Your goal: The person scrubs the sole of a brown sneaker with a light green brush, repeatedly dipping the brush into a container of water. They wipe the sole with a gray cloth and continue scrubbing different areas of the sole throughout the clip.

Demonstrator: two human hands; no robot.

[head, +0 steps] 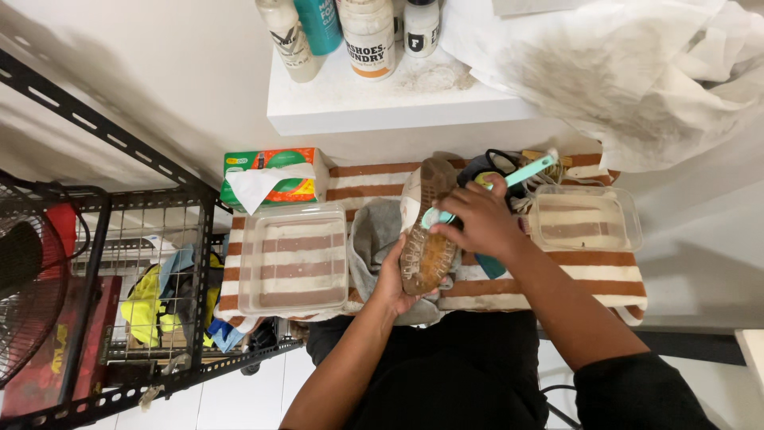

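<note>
Head view: our left hand (395, 280) cups the shoe (426, 231) sole-up, mid-bench; our right hand's (476, 219) grip is clenched on a teal brush (521, 174). The sole looks grimy, so we judge scrubbing unfinished.

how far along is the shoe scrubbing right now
Midway, likely. Done: clear trays set out on the striped towel. In hand: left hand holds the shoe sole-up; right hand works a teal brush on it. Left: sole looks brown and dirty.
</note>
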